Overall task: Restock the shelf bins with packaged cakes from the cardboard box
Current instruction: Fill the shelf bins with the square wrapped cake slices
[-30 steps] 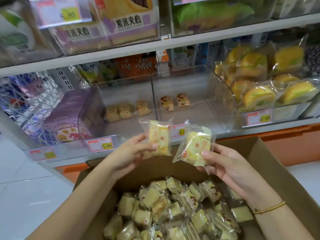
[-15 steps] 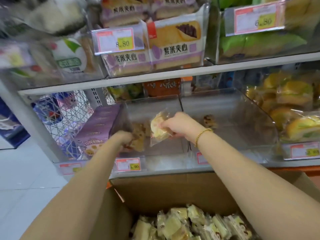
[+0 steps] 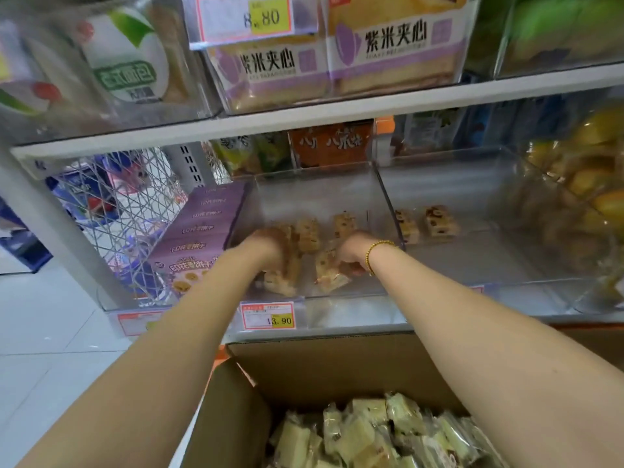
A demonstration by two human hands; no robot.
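Observation:
Both my hands reach into the clear left bin (image 3: 317, 194) on the middle shelf. My left hand (image 3: 266, 246) holds a packaged cake (image 3: 282, 282) low at the bin's front left. My right hand (image 3: 351, 255), with a gold bracelet on its wrist, pinches another packaged cake (image 3: 329, 276) just to the right of it. A few more cakes (image 3: 309, 234) lie at the back of this bin. Below the shelf stands the open cardboard box (image 3: 304, 363), with several wrapped cakes (image 3: 371, 430) inside.
The neighbouring clear bin (image 3: 472, 197) on the right holds two cakes (image 3: 425, 224). Purple boxes (image 3: 202, 231) stand left of the bins, by a wire basket (image 3: 128, 204). Yellow wrapped buns (image 3: 587, 184) fill the far right. A shelf (image 3: 337, 116) with bread packs hangs close above.
Both hands have carried their cakes from above the box up into the left bin, then sunk lower toward its floor. The view has moved closer to the shelf.

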